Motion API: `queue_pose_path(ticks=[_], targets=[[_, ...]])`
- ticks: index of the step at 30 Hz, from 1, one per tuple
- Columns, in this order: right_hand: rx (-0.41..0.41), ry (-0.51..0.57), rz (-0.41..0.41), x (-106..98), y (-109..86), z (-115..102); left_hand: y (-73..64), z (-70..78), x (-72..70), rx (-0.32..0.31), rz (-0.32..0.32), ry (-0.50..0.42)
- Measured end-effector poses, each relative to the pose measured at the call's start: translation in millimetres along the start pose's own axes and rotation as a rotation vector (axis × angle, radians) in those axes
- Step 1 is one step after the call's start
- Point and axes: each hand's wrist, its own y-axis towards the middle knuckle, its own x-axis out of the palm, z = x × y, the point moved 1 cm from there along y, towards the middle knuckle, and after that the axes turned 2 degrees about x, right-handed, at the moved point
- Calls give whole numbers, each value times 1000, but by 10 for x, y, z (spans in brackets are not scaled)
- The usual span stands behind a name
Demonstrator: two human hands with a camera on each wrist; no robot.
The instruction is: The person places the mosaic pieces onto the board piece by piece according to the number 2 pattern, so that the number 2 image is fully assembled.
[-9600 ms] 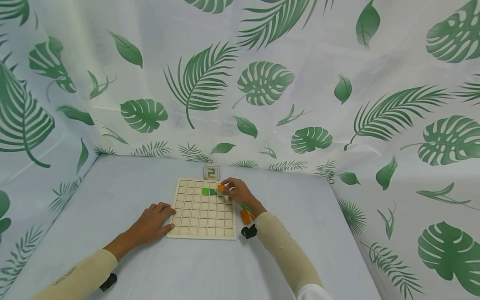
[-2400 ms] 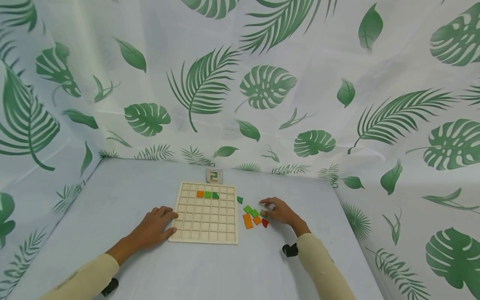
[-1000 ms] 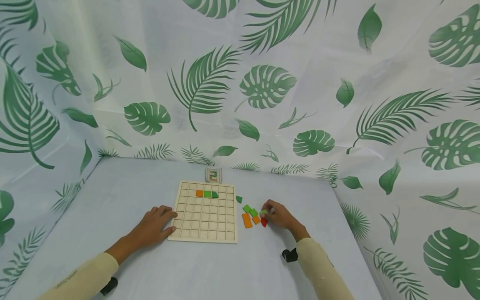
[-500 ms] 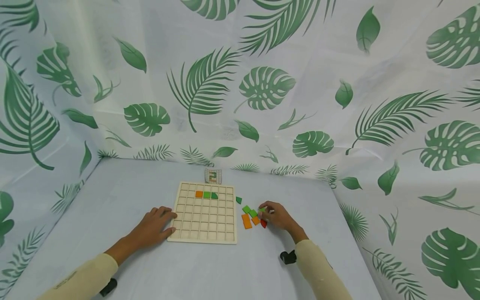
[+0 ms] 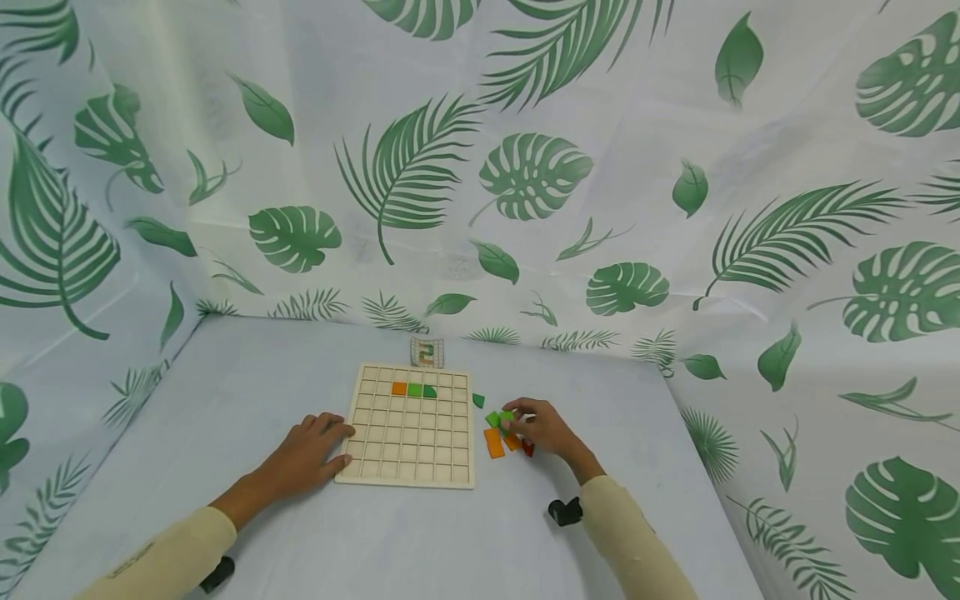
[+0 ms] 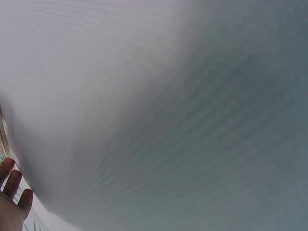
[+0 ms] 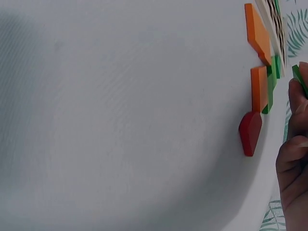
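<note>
My left hand [image 5: 303, 454] rests with relaxed fingers at the left edge of the pale gridded board [image 5: 408, 477]. Near the board's far side, one row holds an orange square tile [image 5: 399, 388], a light green square tile [image 5: 414, 389] and a dark green round-edged tile [image 5: 429, 391]. To the right of the board, my right hand [image 5: 549, 431] pinches a light green tile [image 7: 300, 81] between thumb and fingers, over the loose pieces. Below that hand in the right wrist view lie a red round-edged tile [image 7: 250, 134] and an orange tile [image 7: 259, 89].
Beyond the board's far edge lies a small pattern card [image 5: 427, 352]. Among the loose pieces are an orange rectangular tile [image 5: 493, 443], a dark green tile [image 5: 478, 401] and another light green tile [image 5: 492, 419]. A leaf-printed curtain [image 5: 450, 258] hangs behind the white table [image 5: 360, 542].
The orange square, earlier in my right hand over the board, now sits left of the green tile. My right hand then went to the loose pieces, picked up a light green tile and moved left.
</note>
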Motion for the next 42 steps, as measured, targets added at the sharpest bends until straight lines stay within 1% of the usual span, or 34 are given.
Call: queue_pose_path(ticks=[4, 6, 10, 18, 25, 28, 32, 37, 42], targets=[[-35, 25, -29, 27, 20, -34, 0, 6, -6, -1, 1, -3], [-58, 21, -38, 44, 32, -53, -1, 4, -5, -1, 1, -1], [-84, 2, -38, 82, 61, -89, -2, -2, -1, 0, 1, -1], [-103, 14, -22, 157, 135, -157, 2, -12, 13, 7, 4, -7], [-158, 35, -45, 222, 177, -242, 0, -14, 11, 6, 6, -8], [-172, 60, -51, 247, 185, -282, -7, -10, 0, 2, 0, -11], [-176, 100, -72, 284, 205, -332, -17, -5, -20, -5, -7, -13], [-174, 84, -55, 327, 244, -378, -15, -13, -15, -5, -2, -6], [-135, 73, -47, 378, 271, -413, -10, -28, 15, -3, 0, -10]])
